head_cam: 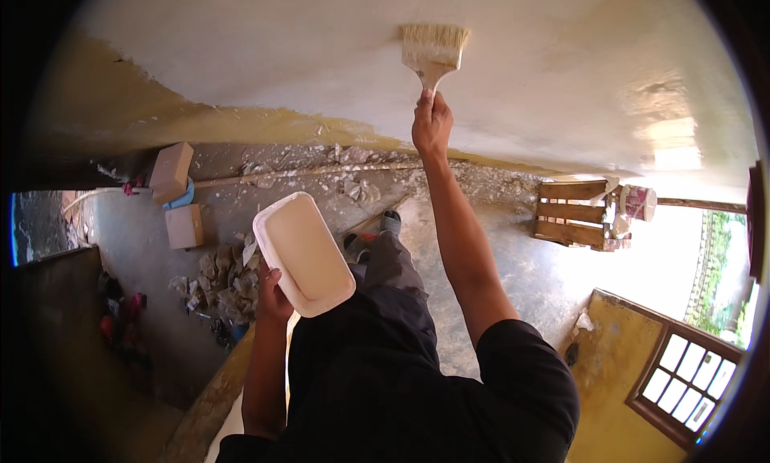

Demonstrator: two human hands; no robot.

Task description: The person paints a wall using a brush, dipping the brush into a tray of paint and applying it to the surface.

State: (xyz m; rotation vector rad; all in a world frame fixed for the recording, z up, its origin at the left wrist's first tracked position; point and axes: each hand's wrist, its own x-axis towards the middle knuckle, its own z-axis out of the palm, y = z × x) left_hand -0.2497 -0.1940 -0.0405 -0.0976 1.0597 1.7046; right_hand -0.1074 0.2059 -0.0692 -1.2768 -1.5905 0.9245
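Observation:
My right hand (433,123) grips the handle of a wide paintbrush (432,51), its pale bristles pressed against the wall (289,48). Whitish paint covers most of that wall, while a yellow strip shows along its lower part and at the left. In my left hand (275,291) is a white rectangular plastic tub (345,282), held by its side at waist height. Cream-coloured paint (304,240) lies inside the tub. The paint on the wall looks glossy at the right.
Paint-spattered floor runs along the wall's foot, with a long wooden strip (271,175). Cardboard boxes (171,173) and a heap of crumpled paper (225,276) lie to the left. At the right stand a slatted wooden crate (571,209) and a paint bucket (637,203) near a bright opening.

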